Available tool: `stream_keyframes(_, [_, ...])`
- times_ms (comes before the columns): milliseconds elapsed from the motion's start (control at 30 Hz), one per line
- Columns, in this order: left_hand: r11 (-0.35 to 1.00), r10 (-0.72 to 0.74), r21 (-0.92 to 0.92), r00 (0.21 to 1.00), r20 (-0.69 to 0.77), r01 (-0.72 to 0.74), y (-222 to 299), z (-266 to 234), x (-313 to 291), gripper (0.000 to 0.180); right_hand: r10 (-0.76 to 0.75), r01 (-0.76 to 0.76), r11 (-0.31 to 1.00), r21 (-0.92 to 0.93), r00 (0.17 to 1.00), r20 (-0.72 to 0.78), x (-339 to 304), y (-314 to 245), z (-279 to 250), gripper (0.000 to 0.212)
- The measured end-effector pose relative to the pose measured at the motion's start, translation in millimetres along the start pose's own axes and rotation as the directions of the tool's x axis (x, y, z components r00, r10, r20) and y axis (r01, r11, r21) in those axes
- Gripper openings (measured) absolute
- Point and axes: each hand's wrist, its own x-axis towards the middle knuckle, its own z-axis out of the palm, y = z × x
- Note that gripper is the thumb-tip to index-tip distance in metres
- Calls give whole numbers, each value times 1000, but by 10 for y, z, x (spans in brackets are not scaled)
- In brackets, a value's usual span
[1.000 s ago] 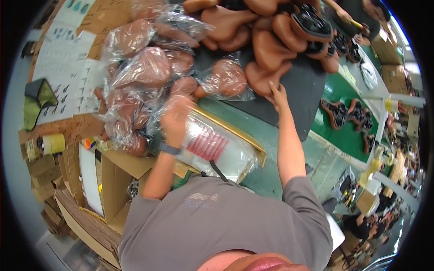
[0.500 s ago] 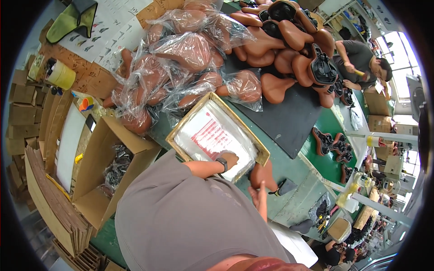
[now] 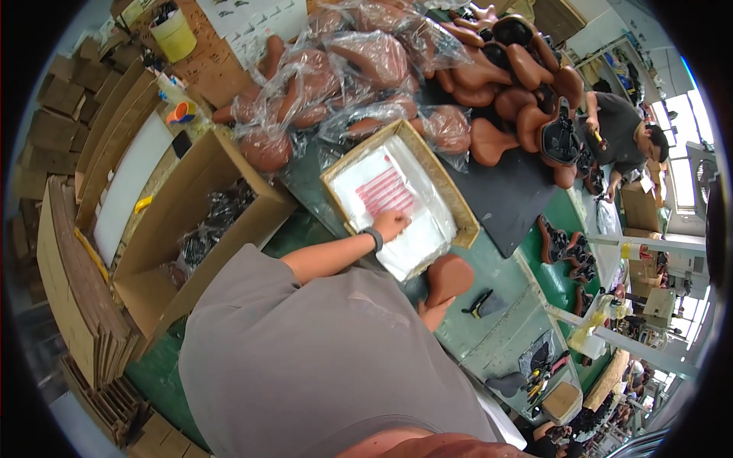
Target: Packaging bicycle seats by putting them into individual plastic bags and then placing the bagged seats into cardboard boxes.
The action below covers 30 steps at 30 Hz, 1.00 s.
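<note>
My left hand [image 3: 391,224], a dark band on its wrist, is closed at the top of a stack of clear plastic bags [image 3: 427,210] with red print. The bags lie in a shallow tan box [image 3: 467,231], their near end sticking out over its edge. Its fingers seem to pinch the uppermost bag. Beside the box's near right corner, my right hand [image 3: 435,311] grips a brown bicycle saddle [image 3: 450,276] by its lower, narrow end. The wide end of this saddle points away from me, smooth side showing.
Bagged saddles [image 3: 374,57] pile up beyond the box, with bare brown saddles [image 3: 492,141] to their right by a black mat [image 3: 515,195]. An open carton [image 3: 175,237] stands left. A dark tool [image 3: 482,304] lies right. A co-worker [image 3: 622,133] holds a tool at the far right.
My right hand has closed round the saddle, which has risen and turned a little. My left hand's fingers have drawn together on the bags. The whole view has shifted.
</note>
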Motion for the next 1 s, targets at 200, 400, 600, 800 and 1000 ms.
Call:
stream_keyframes(200, [971, 216, 141, 958, -190, -192, 96, -295, -359, 31, -134, 141, 986, 84, 987, -85, 363, 151, -407, 117])
stream_keyframes(400, [976, -4, -219, 1000, -22, -1, 653, -343, -936, 28, -309, -670, -86, 738, 722, 619, -298, 57, -1941, 88])
stream_keyframes(600, [945, 257, 194, 965, 53, -262, 1019, 95, -1481, 24, -749, -491, 156, 857, 507, 427, -412, -556, -2075, 95])
stream_keyframes(800, [940, 136, 277, 962, 236, -201, 1026, 404, -1953, 22, -685, -551, 354, 755, 397, 611, -377, -1327, -1689, 48])
stream_keyframes(1000, [738, -54, -665, 993, 108, 112, 1211, -205, -2364, 19, -630, -629, 231, 742, 484, 607, -314, -1255, -1688, 41])
